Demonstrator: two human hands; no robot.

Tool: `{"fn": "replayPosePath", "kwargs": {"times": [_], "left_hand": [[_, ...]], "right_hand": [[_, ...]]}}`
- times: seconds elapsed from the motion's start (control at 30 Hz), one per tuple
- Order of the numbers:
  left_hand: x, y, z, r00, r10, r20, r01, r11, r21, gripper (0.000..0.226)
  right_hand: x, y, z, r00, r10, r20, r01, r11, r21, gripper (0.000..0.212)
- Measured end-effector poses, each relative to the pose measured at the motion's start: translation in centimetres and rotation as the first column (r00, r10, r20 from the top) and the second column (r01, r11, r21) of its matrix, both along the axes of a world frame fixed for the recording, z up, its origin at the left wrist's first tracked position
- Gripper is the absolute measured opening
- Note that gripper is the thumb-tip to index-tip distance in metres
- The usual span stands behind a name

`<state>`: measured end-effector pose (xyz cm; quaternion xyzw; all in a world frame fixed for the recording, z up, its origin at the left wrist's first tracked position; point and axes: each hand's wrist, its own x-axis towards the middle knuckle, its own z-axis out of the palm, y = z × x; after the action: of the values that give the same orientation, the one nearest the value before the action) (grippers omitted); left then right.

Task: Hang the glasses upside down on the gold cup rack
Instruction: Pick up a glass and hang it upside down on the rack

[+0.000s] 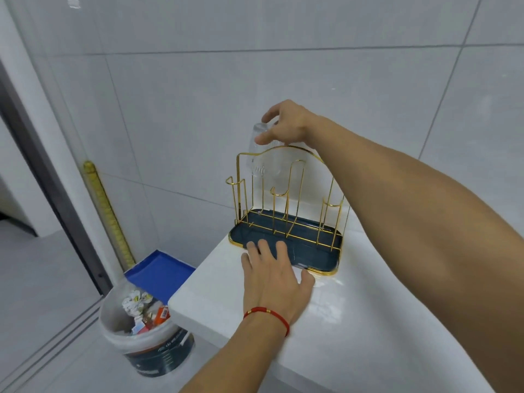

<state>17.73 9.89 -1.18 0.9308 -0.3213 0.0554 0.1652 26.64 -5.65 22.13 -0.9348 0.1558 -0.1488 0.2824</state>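
Clear glass (pixel 262 154), one: our right hand (pixel 286 123) pinches it upside down over one gold rack (pixel 286 205); left hand (pixel 273 275) lies spread on the tray (pixel 317 259); lettering unreadable.

Right hand (pixel 286 123) raised on an outstretched bare forearm, fingers and thumb pinched around a clear upturned drinking glass (pixel 259 150); left hand (pixel 273 275) lower, palm down, fingers spread flat, thin red cord bracelet (pixel 268 314) at wrist.

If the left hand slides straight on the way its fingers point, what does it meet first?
The left hand already has fingertips on the dark tray; next it would likely meet the front gold rack wires, though depth is unclear.
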Motion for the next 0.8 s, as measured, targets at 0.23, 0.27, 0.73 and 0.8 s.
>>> {"fn": "replayPosePath", "kwargs": {"times": [0.23, 0.27, 0.73, 0.8], "left_hand": [[0.1, -0.1, -0.3, 1.000, 0.006, -0.022, -0.006, 1.000, 0.019, 0.073], [0.1, -0.2, -0.3, 1.000, 0.007, -0.019, -0.007, 1.000, 0.023, 0.073], [0.3, 0.2, 0.0, 1.000, 0.005, 0.004, -0.005, 1.000, 0.012, 0.070], [0.4, 0.3, 0.1, 1.000, -0.001, 0.020, 0.001, 1.000, -0.019, 0.067]], "right_hand": [[2.7, -2.1, -1.0, 0.966, 0.173, -0.193, -0.155, 0.982, 0.108, 0.055], [3.0, -2.3, -1.0, 0.955, 0.203, -0.215, -0.177, 0.975, 0.137, 0.054], [0.9, -4.3, -0.7, 0.972, 0.233, -0.037, -0.209, 0.924, 0.319, 0.044], [-2.3, -4.0, -0.3, 0.974, 0.149, 0.172, -0.204, 0.906, 0.372, 0.035]]}}
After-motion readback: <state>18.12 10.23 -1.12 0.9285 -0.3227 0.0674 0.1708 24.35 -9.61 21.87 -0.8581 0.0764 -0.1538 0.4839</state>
